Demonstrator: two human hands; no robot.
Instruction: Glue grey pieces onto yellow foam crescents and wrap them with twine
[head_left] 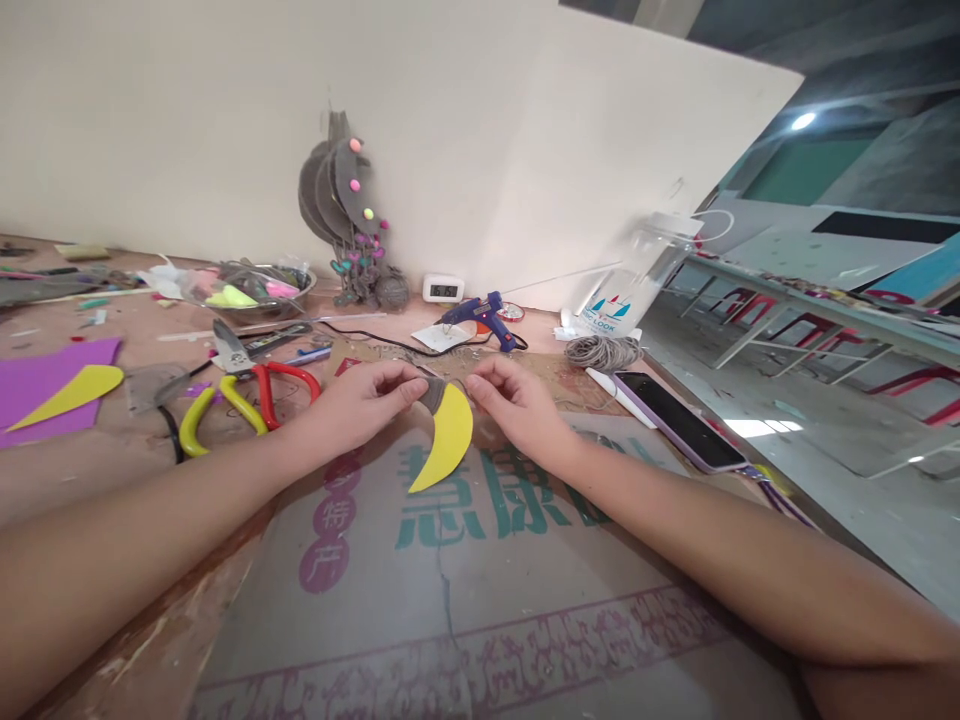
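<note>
A yellow crescent-shaped piece (pixel 454 440) points its lower tip down over the printed board. Grey cord (pixel 433 394) covers its upper end. My left hand (pixel 367 398) pinches that wrapped end between thumb and fingers. Just right of the crescent, my right hand (pixel 517 405) is closed in a pinch on a thin strand of the cord. The fingertips partly hide the strand. Beyond the right hand lies a coil of grey cord (pixel 604 353).
Red-handled and yellow-handled pliers (pixel 289 390) lie left, near purple sheet (pixel 64 385). Behind stand a blue glue gun (pixel 484 318), small clock (pixel 443 289), grey hanging ornament (pixel 337 195) and bowl of bits (pixel 251 290). A phone (pixel 686 420) and clear bottle (pixel 630 275) are right.
</note>
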